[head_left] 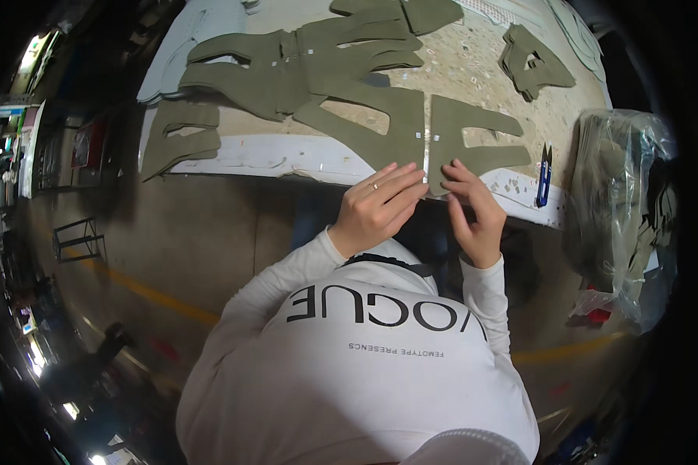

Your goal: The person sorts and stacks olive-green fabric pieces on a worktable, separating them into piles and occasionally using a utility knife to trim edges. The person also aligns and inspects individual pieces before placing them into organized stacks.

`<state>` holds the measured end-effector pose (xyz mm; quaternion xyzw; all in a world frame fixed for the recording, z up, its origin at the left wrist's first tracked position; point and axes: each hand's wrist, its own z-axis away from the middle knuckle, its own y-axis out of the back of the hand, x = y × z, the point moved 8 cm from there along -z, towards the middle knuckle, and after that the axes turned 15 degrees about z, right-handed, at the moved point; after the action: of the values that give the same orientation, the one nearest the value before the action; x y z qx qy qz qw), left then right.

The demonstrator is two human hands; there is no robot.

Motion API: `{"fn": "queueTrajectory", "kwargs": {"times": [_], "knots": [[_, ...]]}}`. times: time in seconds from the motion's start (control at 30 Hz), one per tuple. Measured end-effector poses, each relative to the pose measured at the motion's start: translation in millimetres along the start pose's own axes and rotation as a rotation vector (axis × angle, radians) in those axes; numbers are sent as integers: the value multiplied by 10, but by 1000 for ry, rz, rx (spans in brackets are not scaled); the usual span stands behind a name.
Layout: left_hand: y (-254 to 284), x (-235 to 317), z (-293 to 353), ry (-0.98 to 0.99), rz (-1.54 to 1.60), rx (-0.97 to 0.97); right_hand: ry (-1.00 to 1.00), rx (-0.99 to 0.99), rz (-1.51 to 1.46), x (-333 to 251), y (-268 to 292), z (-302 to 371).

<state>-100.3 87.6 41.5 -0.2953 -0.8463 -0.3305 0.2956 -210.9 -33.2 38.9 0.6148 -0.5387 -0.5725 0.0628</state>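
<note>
My left hand (381,203) lies with straight fingers over the near edge of an olive-green cut fabric piece (403,116) with an opening in it. My right hand (479,211) has its fingers apart, its fingertips on the near corner of another olive cut piece (446,128) with a notched right side. A narrow gap runs between the two pieces, and each bears a small white sticker near it. Neither hand visibly grips anything; the left thumb is hidden.
Stacked olive pieces (244,89) cover the table's left, with a smaller one (182,132) at its front edge. More olive pieces (531,66) lie far right. Blue-handled thread snips (544,180) rest by the front edge. A clear plastic bag (616,201) of pieces stands at the right.
</note>
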Motion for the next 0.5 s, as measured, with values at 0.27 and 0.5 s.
{"fn": "queueTrajectory", "kwargs": {"times": [0.27, 0.5], "knots": [[-42, 37, 41, -52, -84, -79, 77, 41, 67, -93, -38, 36], [-87, 2, -17, 14, -57, -155, 139, -72, 454, -249, 8, 5]]}}
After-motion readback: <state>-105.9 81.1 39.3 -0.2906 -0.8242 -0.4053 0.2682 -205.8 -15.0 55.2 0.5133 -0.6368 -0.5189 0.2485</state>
